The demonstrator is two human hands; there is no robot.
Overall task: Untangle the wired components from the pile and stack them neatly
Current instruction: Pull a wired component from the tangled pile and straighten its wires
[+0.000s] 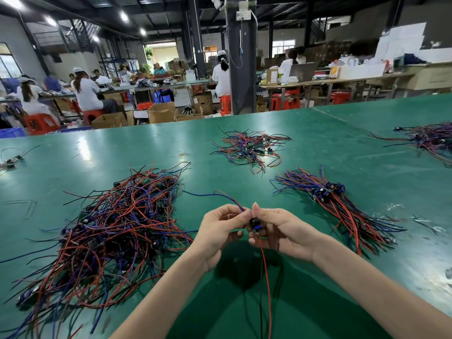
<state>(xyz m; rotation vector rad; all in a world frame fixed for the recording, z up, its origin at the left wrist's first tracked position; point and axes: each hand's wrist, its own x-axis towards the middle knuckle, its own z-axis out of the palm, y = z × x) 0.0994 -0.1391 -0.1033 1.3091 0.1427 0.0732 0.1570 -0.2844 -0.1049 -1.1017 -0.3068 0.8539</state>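
A big tangled pile (110, 231) of red, blue and black wired components lies on the green table (305, 152) at my left. A neat stack (337, 199) of aligned components lies to my right, their dark heads together. Between them, above the table, my left hand (217, 231) and my right hand (281, 231) together pinch one small black and blue component (255, 225). Its blue wire arcs away to the left toward the pile; its red and black wires hang down toward me.
A smaller loose tangle (249, 148) lies further back at centre, another bundle (430, 140) at the far right edge, and a single stray component (9, 161) at the far left. A rubber band (182, 154) lies mid-table. Seated workers and benches fill the hall behind.
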